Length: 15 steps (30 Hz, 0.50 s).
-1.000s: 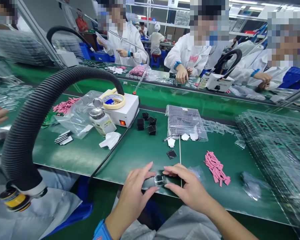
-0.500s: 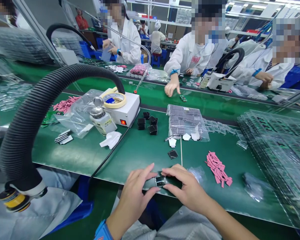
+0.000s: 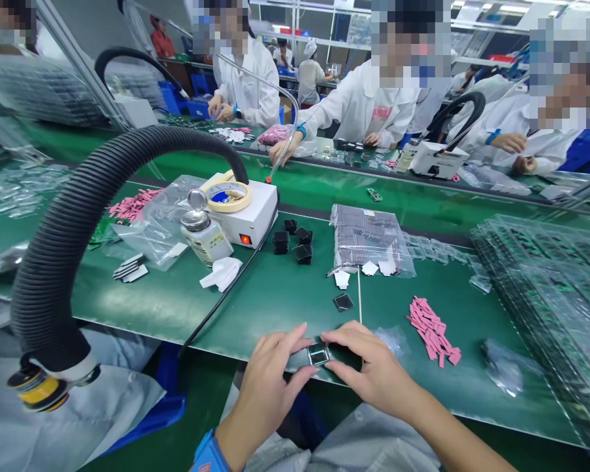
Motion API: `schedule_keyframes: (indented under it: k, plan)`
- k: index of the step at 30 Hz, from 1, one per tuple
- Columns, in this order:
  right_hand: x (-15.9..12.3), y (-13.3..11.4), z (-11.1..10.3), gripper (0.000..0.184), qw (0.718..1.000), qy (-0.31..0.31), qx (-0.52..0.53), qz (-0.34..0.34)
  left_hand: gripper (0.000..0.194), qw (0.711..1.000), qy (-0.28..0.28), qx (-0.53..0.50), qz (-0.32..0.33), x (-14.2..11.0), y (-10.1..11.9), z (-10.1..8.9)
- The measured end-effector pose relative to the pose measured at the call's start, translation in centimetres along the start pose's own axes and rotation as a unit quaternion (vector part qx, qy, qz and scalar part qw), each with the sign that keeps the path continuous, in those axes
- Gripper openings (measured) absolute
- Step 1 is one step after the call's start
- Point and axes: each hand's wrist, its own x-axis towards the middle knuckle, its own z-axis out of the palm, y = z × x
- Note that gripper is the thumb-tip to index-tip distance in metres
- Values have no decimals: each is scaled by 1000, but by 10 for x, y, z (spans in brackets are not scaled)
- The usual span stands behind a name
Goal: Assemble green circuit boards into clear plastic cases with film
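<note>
Our left hand (image 3: pixel 269 401) and right hand (image 3: pixel 373 367) close together, fingertips clamped on opposite sides of a small square glass-topped component (image 3: pixel 319 354), lying flat, squared to the near edge of the green workbench (image 3: pixel 270 308)

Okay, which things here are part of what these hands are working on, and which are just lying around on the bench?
In use: left hand, right hand, small clear square piece.

Lying about: pink strips, plastic bag of dark parts, black cubes, capped bottle, stacked clear trays.
</note>
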Motion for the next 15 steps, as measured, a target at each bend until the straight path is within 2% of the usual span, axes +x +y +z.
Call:
schedule_keyframes:
  k: [11, 13, 15]
  plan:
    - [5, -5, -4, 36, 997, -32, -61, -29, 64, 1000, 2, 8, 10, 1, -1, -2]
    - [3, -6, -7, 43, 996, -48, -72, -16, 64, 1000, -1, 10, 11, 1, 0, -2]
    - [-1, -8, -8, 50, 997, -37, -64, 23, 63, 1000, 0, 13, 9, 1, 0, 0]
